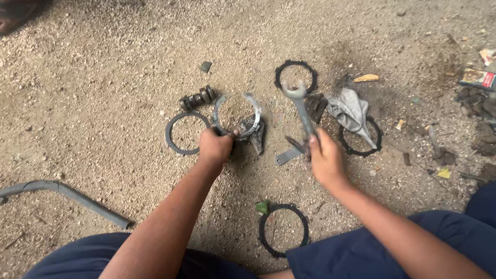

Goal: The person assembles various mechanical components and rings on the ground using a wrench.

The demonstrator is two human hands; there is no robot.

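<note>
My left hand (216,146) grips the near edge of a round metal band (236,113) that stands on the gravel, a dark metal part (255,135) against its right side. My right hand (324,156) holds a steel spanner (300,104) by its shaft, its open jaw pointing away from me. A second flat metal tool (288,154) sticks out to the left under that hand. Thin dark rings lie around: one left of the band (174,144), one beyond the spanner head (279,73), one near my knees (264,236).
A grey rag (352,110) lies over another dark ring (374,142) at right. A stack of small dark springs or cylinders (197,98) sits behind the band. A bent grey pipe (63,193) lies at left. Litter and a small box (481,78) are at far right. A sandalled foot (2,17) is at top left.
</note>
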